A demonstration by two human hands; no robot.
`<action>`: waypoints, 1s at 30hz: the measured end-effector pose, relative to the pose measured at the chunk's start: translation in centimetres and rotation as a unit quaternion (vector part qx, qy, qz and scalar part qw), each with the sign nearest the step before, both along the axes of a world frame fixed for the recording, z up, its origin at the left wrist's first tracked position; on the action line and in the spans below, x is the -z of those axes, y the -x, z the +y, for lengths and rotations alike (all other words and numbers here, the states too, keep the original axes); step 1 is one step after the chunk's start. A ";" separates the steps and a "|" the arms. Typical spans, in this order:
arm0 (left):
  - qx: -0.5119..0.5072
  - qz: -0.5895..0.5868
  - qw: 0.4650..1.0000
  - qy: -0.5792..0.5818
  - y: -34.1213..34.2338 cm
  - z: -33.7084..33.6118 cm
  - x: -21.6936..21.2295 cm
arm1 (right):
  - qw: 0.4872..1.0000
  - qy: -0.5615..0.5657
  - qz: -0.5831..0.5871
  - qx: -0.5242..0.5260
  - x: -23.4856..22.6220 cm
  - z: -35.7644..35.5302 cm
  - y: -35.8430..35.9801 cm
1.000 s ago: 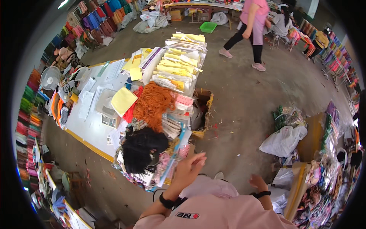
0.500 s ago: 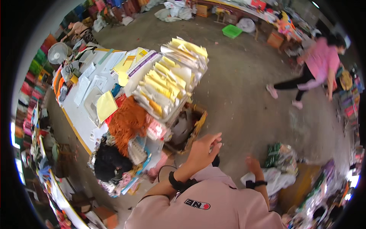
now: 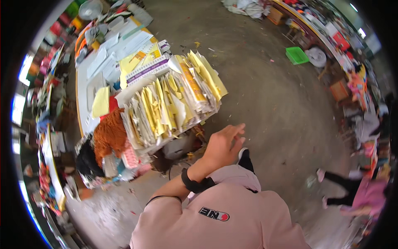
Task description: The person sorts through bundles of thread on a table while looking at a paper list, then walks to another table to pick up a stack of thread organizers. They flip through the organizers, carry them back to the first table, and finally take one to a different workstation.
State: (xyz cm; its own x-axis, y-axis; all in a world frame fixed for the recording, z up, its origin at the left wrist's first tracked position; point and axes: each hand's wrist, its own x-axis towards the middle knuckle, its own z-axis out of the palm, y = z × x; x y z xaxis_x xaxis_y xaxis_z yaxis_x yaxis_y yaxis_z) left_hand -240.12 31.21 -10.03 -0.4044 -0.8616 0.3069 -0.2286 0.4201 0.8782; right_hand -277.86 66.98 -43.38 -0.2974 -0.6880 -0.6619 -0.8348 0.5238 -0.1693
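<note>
My left hand (image 3: 224, 145) hovers empty over the concrete floor, fingers stretched out, with a black band on its wrist. It is just right of a table edge that carries a big stack of yellow and white paper bundles (image 3: 170, 103). An orange fluffy bundle (image 3: 108, 135) and a black fluffy one (image 3: 87, 159) lie at the stack's left end. My right hand is out of sight. My pink sweatshirt (image 3: 224, 216) fills the lower middle.
White and yellow sheets (image 3: 101, 101) cover the long table (image 3: 81, 91) farther left. Under its edge stands a grey container (image 3: 180, 147). A green basket (image 3: 297, 55) sits on the floor at the far right. A person in pink (image 3: 365, 195) walks at the right rim. Colourful goods line the walls.
The view has swung, so the table now lies upper left. My left hand stays raised near the paper stack. My right hand has dropped out of view. The person in pink moved to the right rim.
</note>
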 end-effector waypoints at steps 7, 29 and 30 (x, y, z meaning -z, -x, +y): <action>-0.129 -0.034 0.990 -0.039 7.9 -8.2 -1.5 | 0.944 0.145 0.072 -0.286 -8.4 -46.9 12.3; -0.794 0.044 0.596 -0.114 11.8 -22.6 -1.3 | 0.566 0.313 -0.126 -0.752 -25.7 -83.3 -51.3; -0.802 0.045 0.584 -0.117 12.6 -22.4 -1.4 | 0.548 0.314 -0.099 -0.769 -25.0 -82.1 -51.3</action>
